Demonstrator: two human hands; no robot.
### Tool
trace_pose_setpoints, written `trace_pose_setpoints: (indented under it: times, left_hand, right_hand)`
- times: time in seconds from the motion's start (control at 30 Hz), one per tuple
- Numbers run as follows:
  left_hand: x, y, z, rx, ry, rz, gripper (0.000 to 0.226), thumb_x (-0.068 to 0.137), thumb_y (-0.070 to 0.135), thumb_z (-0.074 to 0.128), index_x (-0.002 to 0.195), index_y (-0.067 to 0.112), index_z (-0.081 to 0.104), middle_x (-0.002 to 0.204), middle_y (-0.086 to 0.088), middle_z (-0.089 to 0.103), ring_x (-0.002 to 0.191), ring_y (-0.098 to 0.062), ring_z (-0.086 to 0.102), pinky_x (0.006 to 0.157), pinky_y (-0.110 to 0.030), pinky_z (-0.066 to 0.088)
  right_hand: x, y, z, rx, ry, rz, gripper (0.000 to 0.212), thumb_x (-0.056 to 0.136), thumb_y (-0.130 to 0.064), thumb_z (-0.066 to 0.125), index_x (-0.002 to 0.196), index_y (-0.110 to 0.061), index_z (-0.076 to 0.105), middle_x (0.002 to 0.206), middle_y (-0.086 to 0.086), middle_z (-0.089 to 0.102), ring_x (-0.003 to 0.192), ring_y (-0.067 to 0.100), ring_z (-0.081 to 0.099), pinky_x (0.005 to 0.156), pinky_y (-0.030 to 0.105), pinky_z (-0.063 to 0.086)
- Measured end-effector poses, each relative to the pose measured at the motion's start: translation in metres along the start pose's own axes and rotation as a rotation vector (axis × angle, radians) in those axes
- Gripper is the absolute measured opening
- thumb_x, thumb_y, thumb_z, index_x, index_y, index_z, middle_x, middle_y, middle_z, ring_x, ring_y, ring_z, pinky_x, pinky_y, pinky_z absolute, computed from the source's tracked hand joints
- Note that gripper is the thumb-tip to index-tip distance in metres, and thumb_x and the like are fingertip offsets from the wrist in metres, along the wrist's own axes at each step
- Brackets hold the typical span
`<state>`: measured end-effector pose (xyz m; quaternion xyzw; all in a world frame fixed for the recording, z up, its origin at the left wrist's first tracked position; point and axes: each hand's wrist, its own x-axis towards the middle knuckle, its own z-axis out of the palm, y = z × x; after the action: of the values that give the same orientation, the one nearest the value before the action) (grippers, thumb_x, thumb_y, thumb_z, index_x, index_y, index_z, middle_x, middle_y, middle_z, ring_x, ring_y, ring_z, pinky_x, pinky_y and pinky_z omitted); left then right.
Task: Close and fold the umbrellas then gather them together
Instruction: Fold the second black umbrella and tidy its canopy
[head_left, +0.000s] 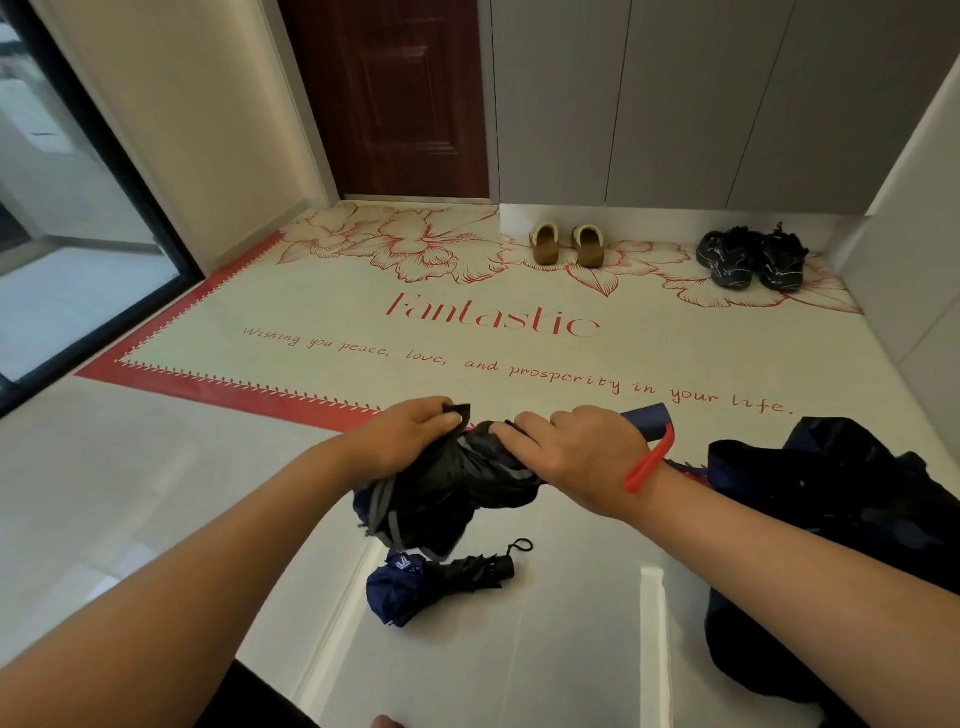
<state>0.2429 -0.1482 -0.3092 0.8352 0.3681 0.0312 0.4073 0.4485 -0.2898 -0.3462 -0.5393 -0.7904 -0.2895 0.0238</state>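
Shiny white floor meets the flowery mat, and at the mat's near edge the left hand pinches the strap while the right hand curls round the black umbrella, probably to keep its cloth rolled.

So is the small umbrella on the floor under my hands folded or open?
Folded: the small umbrella lies collapsed short, canopy bunched along its shaft, though the blue end puffs out loosely.

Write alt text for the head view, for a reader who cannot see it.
The left hand pinches the strap of a black umbrella that the right hand grips. A folded navy umbrella lies below, a loose dark umbrella at right.
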Motion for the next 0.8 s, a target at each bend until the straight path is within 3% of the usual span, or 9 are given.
trace_pose_setpoints:
  times: [0.13,0.27,0.37,0.43,0.5,0.6,0.67,0.73,0.8]
  left_hand:
    - [0.001,-0.001,0.016,0.105,-0.031,0.036,0.024,0.104,0.037,0.041,0.104,0.024,0.061,0.102,0.003,0.067,0.099,-0.017,0.062,0.089,-0.035,0.049]
    - [0.007,0.003,0.02,0.13,0.077,0.086,0.023,0.106,0.032,0.038,0.093,0.023,0.053,0.089,0.001,0.063,0.088,-0.021,0.059,0.075,-0.033,0.043]
    - [0.009,0.003,0.021,0.2,0.114,0.105,0.023,0.106,0.034,0.036,0.095,0.02,0.052,0.089,-0.002,0.064,0.085,-0.022,0.059,0.075,-0.035,0.043]
    - [0.01,0.003,0.023,0.294,0.125,0.123,0.023,0.106,0.036,0.035,0.099,0.021,0.051,0.089,-0.002,0.065,0.083,-0.023,0.06,0.074,-0.036,0.045]
    - [0.01,0.007,0.028,0.382,0.132,0.17,0.024,0.105,0.038,0.034,0.104,0.022,0.051,0.088,-0.002,0.065,0.08,-0.023,0.059,0.072,-0.038,0.047]
    - [0.008,0.019,0.041,0.467,0.178,0.268,0.024,0.104,0.042,0.033,0.105,0.026,0.05,0.085,-0.002,0.063,0.078,-0.023,0.058,0.069,-0.039,0.048]
    - [0.007,0.025,0.048,0.523,0.238,0.326,0.025,0.104,0.043,0.032,0.104,0.026,0.05,0.082,-0.002,0.062,0.074,-0.023,0.057,0.064,-0.036,0.046]
    - [0.006,0.028,0.051,0.543,0.269,0.348,0.026,0.104,0.042,0.032,0.103,0.023,0.05,0.079,-0.003,0.061,0.071,-0.023,0.056,0.06,-0.035,0.042]
    - [0.005,0.031,0.051,0.504,0.257,0.33,0.026,0.104,0.039,0.034,0.102,0.021,0.052,0.077,-0.004,0.06,0.071,-0.023,0.055,0.062,-0.036,0.044]
  right_hand:
    - [-0.006,0.001,0.002,-0.015,0.087,-0.017,0.056,0.077,0.002,0.066,0.13,-0.014,0.055,0.089,0.003,0.062,0.051,0.022,0.051,0.043,0.031,0.034]
    - [-0.001,0.007,-0.002,0.204,-0.119,0.106,0.064,0.081,-0.032,0.075,0.137,-0.022,0.047,0.105,-0.001,0.061,0.066,0.021,0.062,0.052,0.033,0.044]
    - [0.004,0.014,-0.026,0.526,-0.373,0.258,0.076,0.08,-0.06,0.064,0.144,-0.035,0.032,0.127,-0.012,0.055,0.094,0.016,0.062,0.081,0.037,0.05]
    - [0.006,0.016,-0.036,0.607,-0.468,0.369,0.081,0.075,-0.077,0.057,0.142,-0.038,0.034,0.131,-0.015,0.056,0.107,0.014,0.058,0.105,0.042,0.039]
    - [0.01,0.017,-0.041,0.506,-0.536,0.438,0.098,0.064,-0.09,0.053,0.143,-0.034,0.037,0.132,-0.013,0.058,0.118,0.017,0.054,0.114,0.047,0.026]
    - [0.015,0.014,-0.04,0.595,-0.604,0.472,0.112,0.054,-0.088,0.066,0.147,-0.034,0.036,0.137,-0.013,0.052,0.122,0.016,0.052,0.098,0.033,0.042]
    - [0.014,0.016,-0.038,0.824,-0.694,0.511,0.091,0.057,-0.07,0.081,0.134,-0.035,0.047,0.12,-0.017,0.059,0.103,0.009,0.061,0.069,0.022,0.049]
    - [0.013,0.02,-0.036,0.959,-0.73,0.552,0.065,0.06,-0.053,0.086,0.114,-0.033,0.056,0.101,-0.015,0.065,0.085,0.007,0.066,0.066,0.028,0.058]
    - [0.012,0.022,-0.032,0.89,-0.716,0.538,0.051,0.061,-0.048,0.083,0.103,-0.033,0.056,0.092,-0.012,0.066,0.078,0.009,0.067,0.069,0.034,0.06]
